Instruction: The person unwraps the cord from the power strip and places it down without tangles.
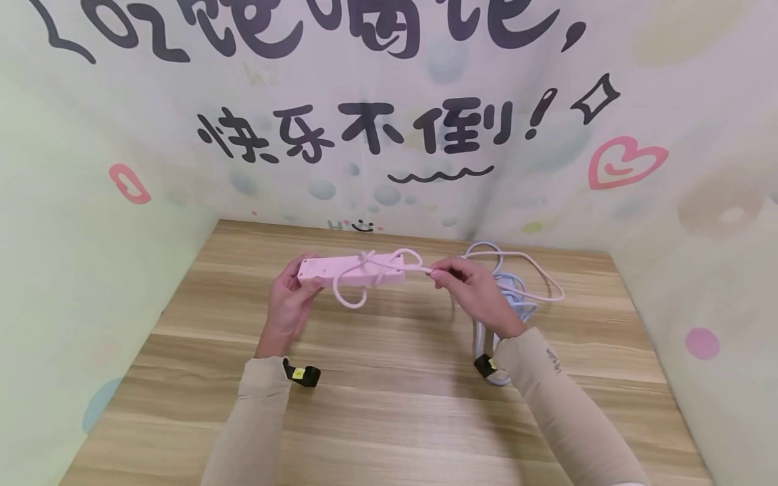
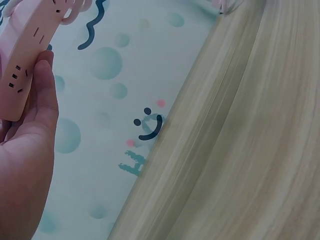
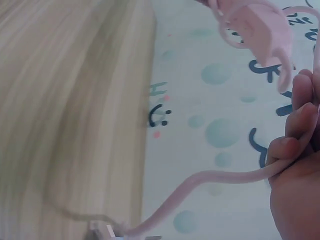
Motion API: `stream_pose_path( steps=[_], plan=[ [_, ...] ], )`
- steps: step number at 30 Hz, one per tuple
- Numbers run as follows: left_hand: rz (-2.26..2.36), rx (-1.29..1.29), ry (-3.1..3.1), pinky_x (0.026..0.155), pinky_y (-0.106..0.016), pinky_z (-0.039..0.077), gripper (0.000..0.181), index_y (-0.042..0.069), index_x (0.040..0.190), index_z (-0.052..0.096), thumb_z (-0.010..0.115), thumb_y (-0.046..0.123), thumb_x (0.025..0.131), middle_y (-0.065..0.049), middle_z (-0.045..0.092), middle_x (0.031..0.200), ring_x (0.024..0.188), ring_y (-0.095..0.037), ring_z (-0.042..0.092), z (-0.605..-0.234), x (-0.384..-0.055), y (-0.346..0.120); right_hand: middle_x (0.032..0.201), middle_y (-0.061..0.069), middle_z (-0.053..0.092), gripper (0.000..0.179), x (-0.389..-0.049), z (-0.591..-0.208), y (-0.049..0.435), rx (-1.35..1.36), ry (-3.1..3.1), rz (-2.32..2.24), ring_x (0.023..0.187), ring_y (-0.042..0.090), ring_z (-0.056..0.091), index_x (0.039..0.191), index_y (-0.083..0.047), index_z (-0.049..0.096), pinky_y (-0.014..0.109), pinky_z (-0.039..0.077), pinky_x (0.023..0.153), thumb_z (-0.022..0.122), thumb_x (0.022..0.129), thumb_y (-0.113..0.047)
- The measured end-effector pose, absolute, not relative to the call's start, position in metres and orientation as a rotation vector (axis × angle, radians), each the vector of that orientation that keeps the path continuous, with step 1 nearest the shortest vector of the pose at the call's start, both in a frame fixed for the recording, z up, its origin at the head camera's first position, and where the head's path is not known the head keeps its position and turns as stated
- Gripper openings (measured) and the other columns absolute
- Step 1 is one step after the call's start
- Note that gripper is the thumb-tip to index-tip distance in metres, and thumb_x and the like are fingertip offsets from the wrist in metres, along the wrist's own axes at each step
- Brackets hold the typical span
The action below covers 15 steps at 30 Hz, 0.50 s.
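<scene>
Left hand: thumb and fingers grip one end of an elongated, smooth pink plastic power strip, thumb on the near side, fingertips behind; the strip is raised above the table. Faint small print beside the thumb is illegible to me; narrow dark slots pierce another face, next to the fingers. Right hand: thumb and curled fingers pinch a smooth, rounded pink cord, which loops round the strip between both sets of fingers. Beneath and beyond the right-hand fingers, on a brown wood-grain tabletop, lies a tangled blue-grey cord. Ahead of the fingers, a pale printed wall covering bears black Chinese lettering, 快乐不倒!, under a larger line; lower, a green H adjoins a smiling face. Behind the right fingers, dark lettering on the beige fabric sleeve is unreadable.
</scene>
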<state>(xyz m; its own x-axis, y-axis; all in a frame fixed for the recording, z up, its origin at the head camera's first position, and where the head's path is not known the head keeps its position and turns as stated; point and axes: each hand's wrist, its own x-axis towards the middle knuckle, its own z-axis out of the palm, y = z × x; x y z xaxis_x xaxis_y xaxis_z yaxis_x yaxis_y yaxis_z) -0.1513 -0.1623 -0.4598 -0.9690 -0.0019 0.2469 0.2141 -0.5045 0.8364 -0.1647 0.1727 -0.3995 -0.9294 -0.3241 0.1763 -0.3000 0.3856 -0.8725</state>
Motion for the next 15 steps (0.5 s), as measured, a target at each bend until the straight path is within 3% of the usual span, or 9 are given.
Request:
stream_pose_path(
  steps=[8,13,15],
  plan=[
    [-2.641,-0.347,-1.531,0.092,-0.02,0.059,0.042,0.013,0.121,0.064,0.057,-0.016,0.093,0.001,0.064,0.116,0.102,-0.008,0.063,-0.461,-0.148,-0.156,0.082,0.007,0.067,0.018,-0.175,-0.379,0.17,-0.574,2.698,-1.748,0.068,0.008,0.055,0.104,-0.003,0.075,0.019,0.044,0.057,0.068,0.099,-0.019],
    [-2.647,-0.385,-1.535,0.092,-0.02,0.059,0.042,0.015,0.121,0.065,0.057,-0.016,0.093,0.001,0.064,0.115,0.102,-0.008,0.063,-0.462,-0.147,-0.154,0.083,0.001,0.065,0.024,-0.183,-0.373,0.167,-0.485,2.723,-1.763,0.063,0.011,0.05,0.105,-0.007,0.074,0.021,0.041,0.051,0.066,0.1,-0.029],
    [-2.647,-0.394,-1.536,0.092,-0.019,0.059,0.041,0.014,0.121,0.065,0.059,-0.015,0.093,0.001,0.064,0.115,0.102,-0.008,0.063,-0.462,-0.146,-0.154,0.086,0.006,0.066,0.026,-0.187,-0.372,0.165,-0.426,2.713,-1.774,0.066,0.012,0.05,0.106,-0.009,0.073,0.021,0.041,0.052,0.065,0.101,-0.032]
  ],
)
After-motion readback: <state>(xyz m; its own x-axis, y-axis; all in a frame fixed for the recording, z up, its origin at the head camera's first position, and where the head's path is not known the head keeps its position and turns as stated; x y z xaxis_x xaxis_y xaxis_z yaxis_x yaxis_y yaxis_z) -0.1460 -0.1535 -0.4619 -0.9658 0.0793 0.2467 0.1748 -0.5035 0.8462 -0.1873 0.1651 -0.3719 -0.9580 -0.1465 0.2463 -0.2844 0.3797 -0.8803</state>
